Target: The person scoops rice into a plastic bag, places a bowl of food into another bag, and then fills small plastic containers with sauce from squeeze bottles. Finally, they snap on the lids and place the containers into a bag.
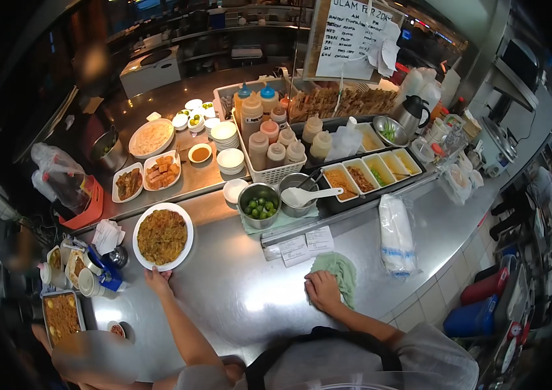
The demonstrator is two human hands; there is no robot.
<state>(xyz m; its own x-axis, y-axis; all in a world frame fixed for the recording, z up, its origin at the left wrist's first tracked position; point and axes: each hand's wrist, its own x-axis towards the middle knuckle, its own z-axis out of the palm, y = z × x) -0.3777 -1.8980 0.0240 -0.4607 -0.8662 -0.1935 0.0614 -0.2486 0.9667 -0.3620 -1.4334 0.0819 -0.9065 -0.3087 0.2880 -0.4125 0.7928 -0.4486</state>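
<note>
My left hand (158, 279) grips the near rim of a round white plate (188, 247), thumb and fingers at its edge. A brown-yellow omelette-like patty (162, 235) covers most of that plate, which is by the counter's back ledge. On the steel counter to the right, my right hand (322, 289) rests over a crumpled green cloth (344, 273), its fingers bent onto the fabric. Two paper order slips (295, 250) lie just behind the cloth. A plastic-wrapped white pack (395, 234) is to its right.
Along the back stand a bowl of green calamansi (259, 208), a steel bowl with a white spoon (315, 194), a basket of squeeze bottles (281, 172) and topping trays (360, 175). At left are a food tray (63, 315), a small dish (116, 329) and another person (94, 357).
</note>
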